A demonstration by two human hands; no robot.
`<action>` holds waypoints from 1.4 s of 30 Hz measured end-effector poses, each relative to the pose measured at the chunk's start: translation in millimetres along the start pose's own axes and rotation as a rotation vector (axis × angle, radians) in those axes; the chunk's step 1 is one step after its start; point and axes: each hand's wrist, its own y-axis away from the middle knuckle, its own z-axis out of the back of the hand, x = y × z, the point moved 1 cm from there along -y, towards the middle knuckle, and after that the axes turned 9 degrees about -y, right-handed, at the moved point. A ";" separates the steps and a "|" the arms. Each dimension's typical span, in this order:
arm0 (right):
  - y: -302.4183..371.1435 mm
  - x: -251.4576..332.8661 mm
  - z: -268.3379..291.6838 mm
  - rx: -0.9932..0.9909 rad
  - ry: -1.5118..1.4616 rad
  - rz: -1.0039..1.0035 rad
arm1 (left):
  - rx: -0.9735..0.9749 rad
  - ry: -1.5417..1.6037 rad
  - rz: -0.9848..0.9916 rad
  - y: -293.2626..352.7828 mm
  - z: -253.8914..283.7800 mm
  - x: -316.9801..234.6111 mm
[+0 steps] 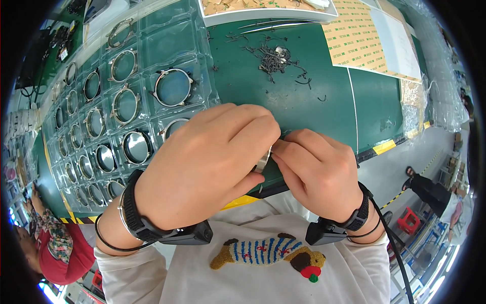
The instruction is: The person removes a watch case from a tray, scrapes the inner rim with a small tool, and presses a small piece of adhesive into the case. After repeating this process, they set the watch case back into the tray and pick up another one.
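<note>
A silver metal watch case [262, 161] sits between the thumb and fingers of my left hand [207, 157], mostly covered by them. Close against it, my right hand [321, 175] is closed in a pinch at the case's edge; whatever its fingertips hold is hidden. Left of my hands lies a clear plastic tray [164, 38] with several round watch cases in its pockets. One watch case [173, 87] rests in the pocket just beyond my left hand. Another is partly covered by that hand.
A heap of thin dark scraps [276, 60] lies on the green work mat [309, 109]. Metal tweezers [278, 24] lie behind it, before a white box [268, 13]. Printed yellowish sheets [354, 40] are at the far right. A person in red [66, 248] is at the left.
</note>
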 end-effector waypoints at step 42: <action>0.1 -1.0 -3.9 -0.010 -0.278 -0.015 | -0.167 -0.033 0.015 6.9 -6.8 2.3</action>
